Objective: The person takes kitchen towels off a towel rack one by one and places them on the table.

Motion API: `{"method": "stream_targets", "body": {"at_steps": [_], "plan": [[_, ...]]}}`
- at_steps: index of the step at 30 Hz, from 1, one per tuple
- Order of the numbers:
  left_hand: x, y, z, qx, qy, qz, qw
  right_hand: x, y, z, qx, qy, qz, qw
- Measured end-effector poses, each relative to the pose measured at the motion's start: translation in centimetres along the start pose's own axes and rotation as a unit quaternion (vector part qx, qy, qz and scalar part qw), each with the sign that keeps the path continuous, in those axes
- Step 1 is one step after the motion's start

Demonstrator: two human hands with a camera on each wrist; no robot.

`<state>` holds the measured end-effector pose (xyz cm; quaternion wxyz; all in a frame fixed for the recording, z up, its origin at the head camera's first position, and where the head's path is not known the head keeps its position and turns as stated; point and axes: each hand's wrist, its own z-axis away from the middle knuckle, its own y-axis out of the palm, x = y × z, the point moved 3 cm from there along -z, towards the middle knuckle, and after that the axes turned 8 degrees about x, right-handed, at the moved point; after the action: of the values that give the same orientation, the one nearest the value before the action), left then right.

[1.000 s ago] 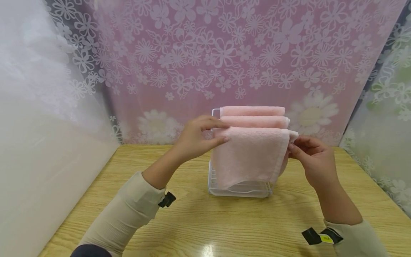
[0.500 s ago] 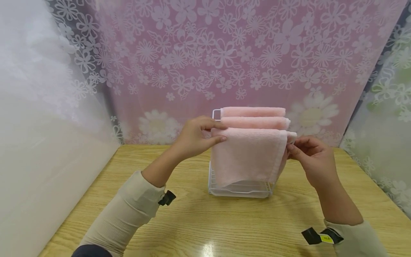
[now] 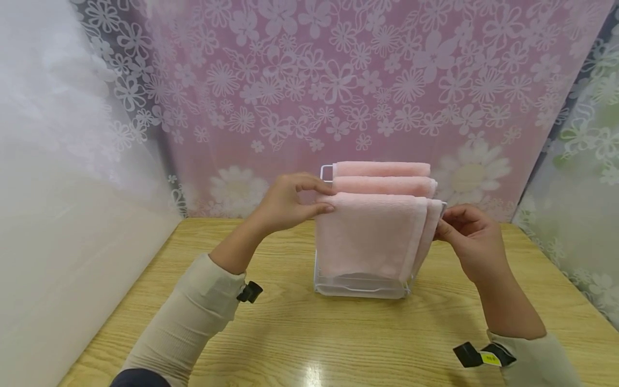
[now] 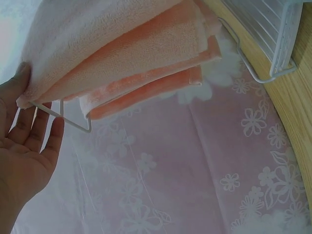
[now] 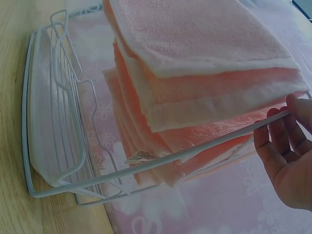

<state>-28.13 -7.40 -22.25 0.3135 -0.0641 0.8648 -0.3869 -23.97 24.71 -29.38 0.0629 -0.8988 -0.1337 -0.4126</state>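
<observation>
Three pink towels hang over the bars of a white wire rack [image 3: 328,166]. The pale front towel [image 3: 372,236] hangs folded, with its rear layer showing past the front one at the right. My left hand [image 3: 282,204] pinches this towel at its upper left corner, where the left wrist view shows a white bar end [image 4: 78,126] just under it. At the right, my right hand [image 5: 295,151] holds the rack's white side rod [image 5: 195,150] near its top, thumb and fingertips round it, close to the towel's edge. Behind hang the middle towel [image 3: 384,186] and the rear towel [image 3: 382,169].
A shallow translucent tray [image 3: 358,292] lies in the rack's base, partly under the towels. The rack stands on a wooden table [image 3: 271,333], in front of a pink flowered sheet [image 3: 309,80]. A white sheet [image 3: 72,188] rises at the left.
My left hand has shifted slightly left, drawing the front towel with it. The towel's rear layer now hangs flatter, and the bar end shows at the right. My right hand has barely moved.
</observation>
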Motion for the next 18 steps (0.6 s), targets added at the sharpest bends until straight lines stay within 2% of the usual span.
{"method": "stream_targets", "body": {"at_steps": [8,12,18], "plan": [[0.4,-0.17,0.08,0.009,-0.008,0.042,0.999,-0.18,-0.03,0.05,-0.007,0.002,0.008,0.9999],[0.1,-0.22,0.07,0.01,-0.011,0.04,0.9991,-0.26,-0.01,0.11,-0.016,0.003,0.001,0.9999],[-0.3,-0.35,-0.17,0.024,0.0,0.033,0.9992,-0.22,-0.1,0.2,-0.025,0.02,-0.002,0.9995]]}}
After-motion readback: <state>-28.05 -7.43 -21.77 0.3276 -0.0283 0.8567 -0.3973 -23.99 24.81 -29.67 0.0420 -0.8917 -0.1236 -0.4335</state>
